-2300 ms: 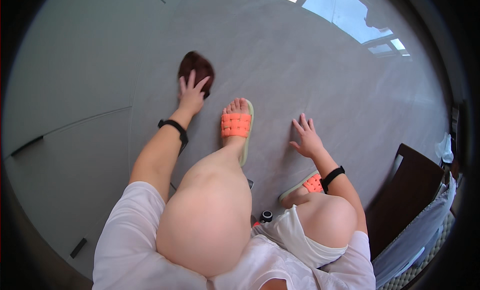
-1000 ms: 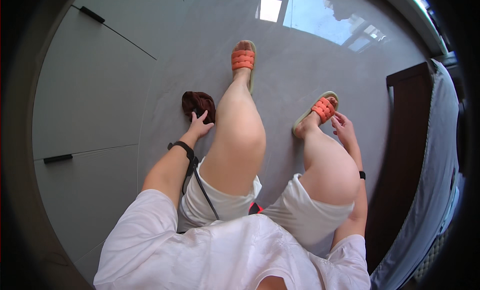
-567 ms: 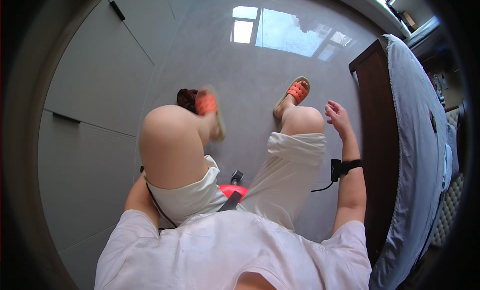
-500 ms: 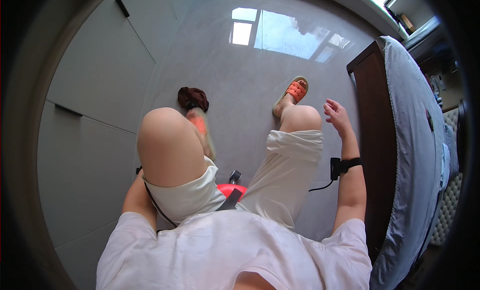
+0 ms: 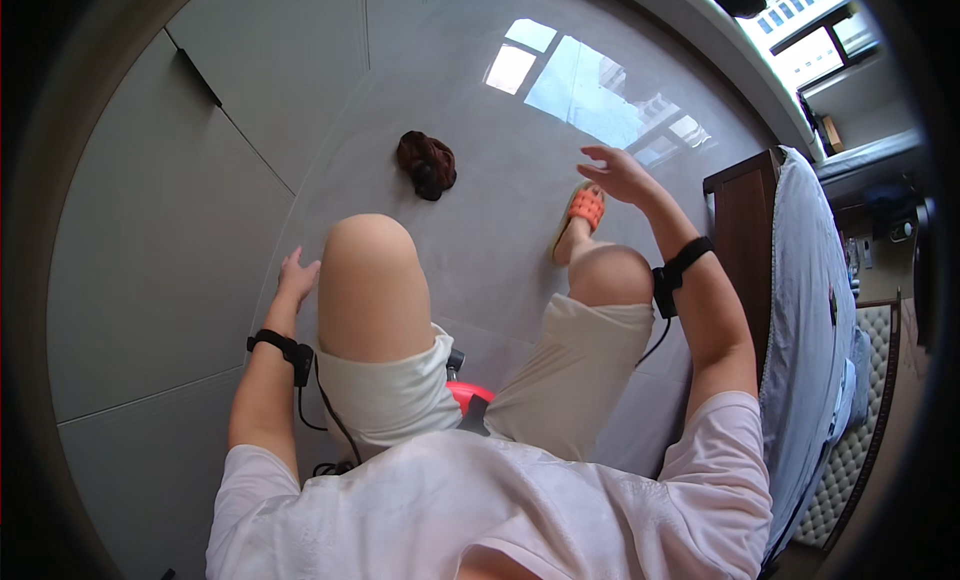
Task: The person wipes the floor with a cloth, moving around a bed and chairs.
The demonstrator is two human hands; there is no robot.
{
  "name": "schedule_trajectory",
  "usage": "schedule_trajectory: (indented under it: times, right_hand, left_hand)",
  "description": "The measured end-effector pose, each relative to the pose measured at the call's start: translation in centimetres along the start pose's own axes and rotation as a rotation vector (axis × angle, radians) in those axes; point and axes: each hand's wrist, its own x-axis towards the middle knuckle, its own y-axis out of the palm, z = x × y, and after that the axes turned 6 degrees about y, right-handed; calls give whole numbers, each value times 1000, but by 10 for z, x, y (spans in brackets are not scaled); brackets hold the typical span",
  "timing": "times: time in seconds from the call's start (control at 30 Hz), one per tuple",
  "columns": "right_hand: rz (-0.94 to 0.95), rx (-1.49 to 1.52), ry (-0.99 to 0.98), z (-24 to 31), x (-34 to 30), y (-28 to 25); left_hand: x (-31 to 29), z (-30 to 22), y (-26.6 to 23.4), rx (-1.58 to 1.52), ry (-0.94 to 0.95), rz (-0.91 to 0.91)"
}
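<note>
My left hand point(image 5: 297, 277) hangs beside my left knee, near the cabinet, with its fingers apart and nothing in it. Raised out in front of my right knee, my right hand point(image 5: 617, 174) is open and holds nothing. Below it in the view is my right foot in an orange slide sandal point(image 5: 585, 212). A crumpled dark brown cloth item point(image 5: 426, 164) lies on the floor ahead of my left knee, and neither hand touches it. Its exact kind is unclear. My left foot is hidden behind my leg. Black bands with cables are strapped to both forearms.
A grey cabinet point(image 5: 130, 230) with dark handles lines the left side. To the right stands a bed with a dark wood frame point(image 5: 745, 205) and a pale blue-grey cover point(image 5: 812, 280). Part of a red seat point(image 5: 468, 392) shows between my legs. Glossy grey floor tiles reflect a window.
My left hand has come into view beside the knee. My right hand has moved forward and left. My left foot has drawn back from the brown cloth item, and the view has shifted.
</note>
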Motion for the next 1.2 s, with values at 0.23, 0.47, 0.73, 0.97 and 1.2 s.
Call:
schedule_trajectory:
  times: [0.23, 0.47, 0.73, 0.97, 1.2]
  right_hand:
    - [433, -133, -171, 75, -2, 52]
    - [485, -165, 192, -26, 70, 76]
    - [475, 66, 185, -52, 132, 183]
    - [386, 172, 21, -58, 165, 230]
    - [280, -44, 21, -64, 163, 253]
  left_hand:
    - [5, -110, 15, 210, 53, 50]
    - [73, -160, 109, 368, 265, 241]
    - [161, -217, 194, 7, 233, -37]
    - [180, -234, 205, 168, 244, 333]
    - [147, -282, 232, -304, 44, 872]
